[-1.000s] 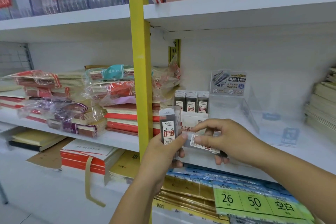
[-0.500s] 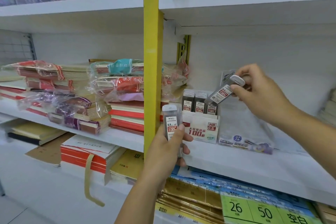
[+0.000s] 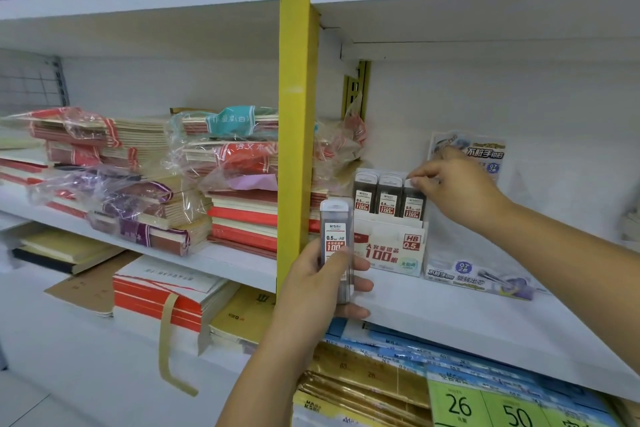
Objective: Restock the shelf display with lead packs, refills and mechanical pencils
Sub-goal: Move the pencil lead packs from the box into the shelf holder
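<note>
Three lead packs (image 3: pixel 388 199) upright in box (image 3: pixel 391 250); fourth pack (image 3: pixel 334 236) seemingly clear-cased

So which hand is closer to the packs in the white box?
Right. The right hand pinches the rightmost standing pack; the left hand holds another pack out front.

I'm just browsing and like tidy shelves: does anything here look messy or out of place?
The lead packs stand neatly in their white box. Left of the yellow post, the plastic wrap on the notebook bundles is torn and loose, and a brown tape strip dangles off a lower stack.
</note>
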